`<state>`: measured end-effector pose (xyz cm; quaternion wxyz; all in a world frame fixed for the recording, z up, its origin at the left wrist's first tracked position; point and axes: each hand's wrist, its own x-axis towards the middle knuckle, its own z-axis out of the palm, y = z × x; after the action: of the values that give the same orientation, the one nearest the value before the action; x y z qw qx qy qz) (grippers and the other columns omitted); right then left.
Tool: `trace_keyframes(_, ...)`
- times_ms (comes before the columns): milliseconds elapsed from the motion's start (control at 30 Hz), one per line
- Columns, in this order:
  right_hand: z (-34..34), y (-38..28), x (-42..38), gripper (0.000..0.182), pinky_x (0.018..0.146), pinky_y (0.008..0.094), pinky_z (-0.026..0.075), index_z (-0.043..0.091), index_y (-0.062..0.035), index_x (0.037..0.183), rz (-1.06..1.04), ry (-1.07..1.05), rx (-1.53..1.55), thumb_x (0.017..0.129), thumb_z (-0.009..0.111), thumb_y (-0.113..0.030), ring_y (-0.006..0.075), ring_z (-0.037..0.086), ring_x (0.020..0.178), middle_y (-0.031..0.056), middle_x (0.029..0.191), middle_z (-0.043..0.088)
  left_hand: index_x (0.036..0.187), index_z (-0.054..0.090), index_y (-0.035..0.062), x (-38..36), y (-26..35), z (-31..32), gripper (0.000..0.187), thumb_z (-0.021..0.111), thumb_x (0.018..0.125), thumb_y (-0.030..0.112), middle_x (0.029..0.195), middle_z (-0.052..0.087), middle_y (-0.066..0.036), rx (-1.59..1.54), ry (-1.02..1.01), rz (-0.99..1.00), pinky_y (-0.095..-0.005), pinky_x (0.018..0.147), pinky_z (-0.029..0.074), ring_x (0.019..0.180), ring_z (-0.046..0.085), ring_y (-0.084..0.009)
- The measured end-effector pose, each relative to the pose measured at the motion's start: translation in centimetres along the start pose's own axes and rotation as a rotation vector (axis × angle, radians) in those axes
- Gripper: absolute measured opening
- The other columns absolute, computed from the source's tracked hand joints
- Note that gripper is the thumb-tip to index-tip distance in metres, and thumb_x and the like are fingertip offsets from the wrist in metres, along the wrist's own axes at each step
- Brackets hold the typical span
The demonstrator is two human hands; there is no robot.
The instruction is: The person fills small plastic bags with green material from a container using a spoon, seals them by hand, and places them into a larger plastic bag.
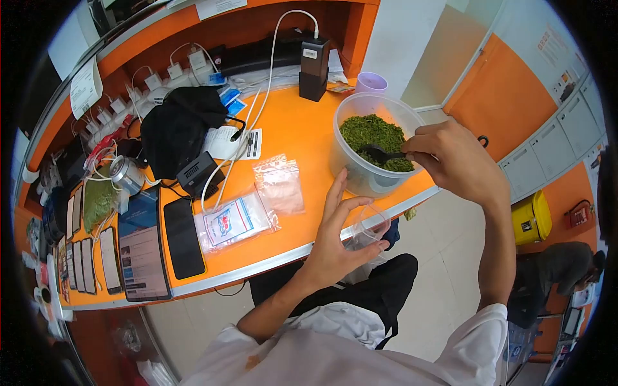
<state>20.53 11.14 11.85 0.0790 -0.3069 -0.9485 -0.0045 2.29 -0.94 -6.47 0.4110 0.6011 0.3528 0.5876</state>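
Observation:
Near the table's front edge, my left hand point(344, 241) is wrapped round a clear plastic cup point(371, 223), which looks see-through and tilted a little. My right hand point(450, 154) grips the handle of a black spoon point(376, 153). The spoon's bowl rests in chopped green leaves point(373, 133) inside a large translucent tub point(364, 183) at the table's right end. Part of the spoon's handle is hidden by my fingers. The cup is below the tub, apart from it.
Clear zip bags point(280, 183) and a bag pack point(235, 223) lie left of my hand. Beyond them are a black phone point(183, 238), a tablet point(143, 260), a black box-shaped device point(314, 67) on a white cable, and a purple cup point(371, 82). A person point(553, 276) bends at far right.

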Motion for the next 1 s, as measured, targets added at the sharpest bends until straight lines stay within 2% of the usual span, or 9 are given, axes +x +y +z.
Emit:
trace_keyframes(33,0.0,0.0,-0.2,0.009,0.076,0.0472,0.055,0.074,0.0036,0.087,0.004,0.036,0.062,0.084,0.067,-0.002,0.0393,0.069,0.082,0.0208,0.088,0.071,0.136,0.054,0.0041,0.1,0.2,0.1,0.069,0.087,0.076,0.001,0.171,0.006,-0.023,0.029,-0.007,-0.006,-0.0539,0.127,0.024,0.161,0.009,-0.0388)
trace_keyframes(267,2.2,-0.1,1.6,0.007,0.074,0.0464,0.055,0.074,0.0030,0.085,-0.018,0.044,0.036,0.083,0.069,-0.002,0.0390,0.069,0.081,0.0211,0.083,0.071,0.135,0.055,0.0039,0.0,0.1,0.3,0.067,0.088,0.076,0.002,0.172,0.002,-0.023,0.023,-0.004,-0.005,-0.0546,0.127,0.023,0.161,0.005,-0.0400)
trace_keyframes(367,0.6,0.1,0.6,0.012,0.073,0.0407,0.055,0.078,0.0033,0.096,-0.044,-0.048,0.072,0.085,0.073,0.001,0.0310,0.071,0.077,0.0174,0.086,0.075,0.135,0.055,0.0042,0.1,0.1,0.2,0.067,0.088,0.076,0.002,0.173,0.001,-0.024,0.041,-0.012,-0.018,-0.0548,0.127,0.023,0.161,0.003,-0.0402)
trace_keyframes(433,-0.1,0.2,0.5,0.010,0.070,0.0440,0.054,0.077,0.0036,0.090,0.037,-0.069,0.191,0.083,0.070,-0.001,0.0389,0.068,0.074,0.0242,0.082,0.070,0.135,0.055,0.0049,0.1,0.2,0.2,0.067,0.088,0.077,0.003,0.173,0.001,-0.024,0.043,-0.007,-0.017,-0.0548,0.127,0.024,0.161,0.003,-0.0404)
trace_keyframes(567,0.9,0.1,1.6,0.013,0.068,0.0420,0.054,0.077,0.0051,0.094,0.020,-0.103,0.245,0.084,0.070,-0.001,0.0376,0.066,0.068,0.0241,0.081,0.070,0.134,0.057,0.0070,0.1,0.5,0.6,0.065,0.088,0.077,0.004,0.173,0.000,-0.025,0.069,-0.005,-0.028,-0.0546,0.127,0.024,0.161,0.002,-0.0408)
trace_keyframes(800,0.7,1.9,1.5,0.015,0.067,0.0330,0.054,0.076,0.0077,0.093,0.192,-0.154,0.463,0.087,0.070,-0.004,0.0202,0.066,0.064,0.0156,0.073,0.072,0.134,0.058,0.0073,0.0,0.3,0.2,0.064,0.088,0.077,0.007,0.173,-0.001,-0.024,0.067,-0.009,-0.036,-0.0536,0.126,0.025,0.161,0.003,-0.0411)
trace_keyframes(900,0.8,3.4,1.1,0.014,0.067,0.0305,0.052,0.074,0.0050,0.092,0.269,-0.147,0.552,0.089,0.069,-0.008,0.0146,0.065,0.066,0.0113,0.072,0.071,0.133,0.057,0.0062,-0.1,1.2,-0.3,0.064,0.089,0.077,0.009,0.172,0.011,-0.025,0.124,0.001,-0.021,-0.0501,0.125,0.028,0.160,0.014,-0.0404)
trace_keyframes(967,0.5,4.6,0.7,0.013,0.066,0.0293,0.051,0.072,0.0030,0.091,0.303,-0.117,0.584,0.090,0.069,-0.010,0.0126,0.064,0.066,0.0093,0.071,0.070,0.134,0.056,0.0048,-0.3,2.2,-1.4,0.066,0.089,0.077,0.010,0.162,0.037,-0.024,0.225,0.010,-0.004,-0.0456,0.121,0.034,0.153,0.036,-0.0365)
trace_keyframes(1000,0.4,5.2,0.4,0.013,0.064,0.0279,0.049,0.069,0.0006,0.090,0.327,-0.096,0.577,0.092,0.069,-0.012,0.0109,0.062,0.067,0.0068,0.071,0.068,0.134,0.056,0.0048,-0.3,3.1,-2.0,0.066,0.089,0.077,0.010,0.162,0.037,-0.024,0.222,0.005,0.007,-0.0456,0.121,0.034,0.153,0.036,-0.0365)
